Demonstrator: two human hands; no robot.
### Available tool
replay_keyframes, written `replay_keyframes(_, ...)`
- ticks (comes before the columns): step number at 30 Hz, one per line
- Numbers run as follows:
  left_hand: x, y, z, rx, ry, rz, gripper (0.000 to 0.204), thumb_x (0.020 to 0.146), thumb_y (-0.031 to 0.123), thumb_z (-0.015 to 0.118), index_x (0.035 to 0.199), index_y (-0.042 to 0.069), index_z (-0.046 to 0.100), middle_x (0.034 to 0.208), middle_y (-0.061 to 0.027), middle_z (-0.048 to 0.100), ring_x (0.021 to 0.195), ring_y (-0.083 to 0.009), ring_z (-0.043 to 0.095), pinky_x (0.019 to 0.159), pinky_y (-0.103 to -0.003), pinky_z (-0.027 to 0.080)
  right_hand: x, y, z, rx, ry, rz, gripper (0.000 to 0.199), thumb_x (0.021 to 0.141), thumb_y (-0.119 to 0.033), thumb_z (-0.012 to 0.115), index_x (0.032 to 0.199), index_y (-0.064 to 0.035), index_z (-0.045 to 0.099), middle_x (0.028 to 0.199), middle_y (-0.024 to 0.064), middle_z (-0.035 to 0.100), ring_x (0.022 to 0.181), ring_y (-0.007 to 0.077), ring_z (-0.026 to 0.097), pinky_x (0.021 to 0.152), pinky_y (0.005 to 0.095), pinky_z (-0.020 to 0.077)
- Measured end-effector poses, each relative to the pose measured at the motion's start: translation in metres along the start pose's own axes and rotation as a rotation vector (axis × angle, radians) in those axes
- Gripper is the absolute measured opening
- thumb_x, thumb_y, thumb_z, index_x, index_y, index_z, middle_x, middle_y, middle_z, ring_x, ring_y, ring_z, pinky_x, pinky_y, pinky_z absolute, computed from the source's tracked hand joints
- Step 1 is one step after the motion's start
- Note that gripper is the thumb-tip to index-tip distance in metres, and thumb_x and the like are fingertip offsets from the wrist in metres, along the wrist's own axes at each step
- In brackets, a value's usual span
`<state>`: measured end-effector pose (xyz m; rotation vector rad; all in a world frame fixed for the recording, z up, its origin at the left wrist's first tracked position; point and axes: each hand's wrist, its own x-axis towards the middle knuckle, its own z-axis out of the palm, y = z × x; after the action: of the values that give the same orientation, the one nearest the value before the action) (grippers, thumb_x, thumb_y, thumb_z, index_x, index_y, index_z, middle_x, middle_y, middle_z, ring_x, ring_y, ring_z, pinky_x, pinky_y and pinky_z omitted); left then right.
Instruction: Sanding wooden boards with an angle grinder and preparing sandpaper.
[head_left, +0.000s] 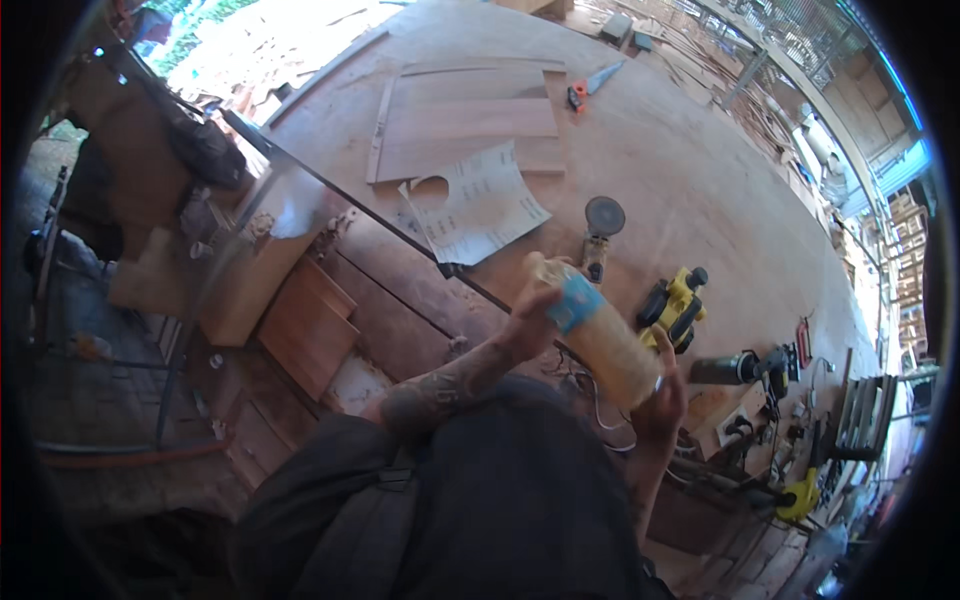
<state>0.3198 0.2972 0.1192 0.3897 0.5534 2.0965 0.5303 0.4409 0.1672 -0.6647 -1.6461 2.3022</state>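
A tan, bottle-shaped container (617,358) with a blue band is held tilted in front of my body, over the near edge of the worktable. My left hand (537,312) is closed round its upper end, beside the blue band. At the lower end, my right hand (663,398) holds the container from the right, one finger pointing up along its side. What the container holds cannot be made out. Just beyond it on the table lie a yellow-and-black power planer (674,309) and a grinder-like tool with a round grey disc (605,216).
A curled printed sheet (484,208) lies before flat wooden panels (470,115) on the worktable (680,170). Farther back is a handsaw (598,80) with an orange-black handle. Power tools and cords crowd the right, with a yellow blower-like tool (801,497). Boards (308,325) lie at left.
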Motion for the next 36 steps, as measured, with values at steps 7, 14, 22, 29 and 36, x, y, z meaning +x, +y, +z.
replay_keyframes(7, -0.032, 0.042, -0.022, -0.099, 0.199, 0.162, 0.068, 0.091, 0.010, 0.082, 0.145, 0.008, 0.041, 0.140, -0.0131, 0.060, 0.128, -0.0251, 0.062, 0.111, -0.040, 0.051, 0.015, 0.070, 0.096, 0.923, -0.023, -0.123, 0.109, 0.079, -0.082, 0.071, 0.162, -0.0192, 0.037, 0.163, 0.0118, 0.043, 0.146, 0.0372, 0.047, 0.118, 0.0572, 0.0428)
replay_keyframes(14, -0.053, 0.049, -0.017, 0.128, 0.089, 0.097, 0.077, 0.089, 0.008, 0.085, 0.149, 0.007, 0.038, 0.145, -0.0141, 0.057, 0.131, -0.0253, 0.060, 0.110, -0.039, 0.051, 0.037, 0.083, 0.152, 0.729, 0.154, -0.418, 0.091, 0.088, -0.071, 0.072, 0.156, -0.0164, 0.046, 0.154, 0.0118, 0.053, 0.140, 0.0373, 0.051, 0.117, 0.0590, 0.0429)
replay_keyframes(22, -0.094, 0.039, -0.157, 0.503, 0.386, -0.353, 0.094, 0.089, 0.019, 0.085, 0.159, -0.004, 0.026, 0.136, -0.0240, 0.066, 0.122, -0.0290, 0.067, 0.103, -0.043, 0.055, 0.074, -0.069, 0.038, 0.004, 0.615, -0.748, 0.047, 0.095, -0.017, 0.078, 0.137, -0.0037, 0.061, 0.130, 0.0124, 0.069, 0.118, 0.0233, 0.067, 0.099, 0.0362, 0.0569)
replay_keyframes(29, -0.299, 0.079, -0.341, 1.462, 1.125, -0.220, 0.071, 0.084, 0.037, 0.079, 0.141, 0.001, 0.058, 0.117, -0.0170, 0.077, 0.110, -0.0291, 0.075, 0.097, -0.041, 0.058, 0.125, -0.154, 0.009, -0.464, 0.942, -1.115, 0.054, 0.089, -0.022, 0.085, 0.129, 0.0055, 0.062, 0.124, 0.0162, 0.070, 0.112, 0.0262, 0.070, 0.097, 0.0383, 0.0590)
replay_keyframes(36, -0.540, 0.017, -0.392, 0.596, 1.757, -0.457, 0.010, 0.094, 0.013, 0.064, 0.087, 0.007, 0.068, 0.073, -0.0013, 0.058, 0.050, -0.0172, 0.049, 0.043, -0.034, 0.041, 0.195, -0.112, 0.044, -0.445, 0.757, -1.072, 0.063, 0.081, -0.024, 0.094, 0.128, 0.0054, 0.063, 0.119, 0.0141, 0.073, 0.106, 0.0270, 0.073, 0.097, 0.0381, 0.0613)
